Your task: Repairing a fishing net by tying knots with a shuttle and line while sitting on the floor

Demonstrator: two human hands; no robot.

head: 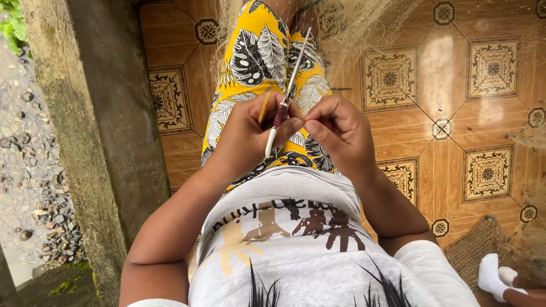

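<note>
At frame centre, the left hand [247, 133] pinches a white netting needle [286, 98], slanted up toward the net [364, 23] so its tip meets the mesh. The right hand [335, 129] is closed, fingertips pinching fine thread beside it, keeping it taut.

floor: brown tiled floor [455, 96], square ornamental motifs, small octagon insets at corners
left edge: mossy concrete pillar [91, 125], upright
outside: wet gravel [28, 170] beyond pillar, some green plants [10, 25] top left
lower right: woven mat [478, 250] on tiles
light: daylight, soft glare patches on tiles
</note>
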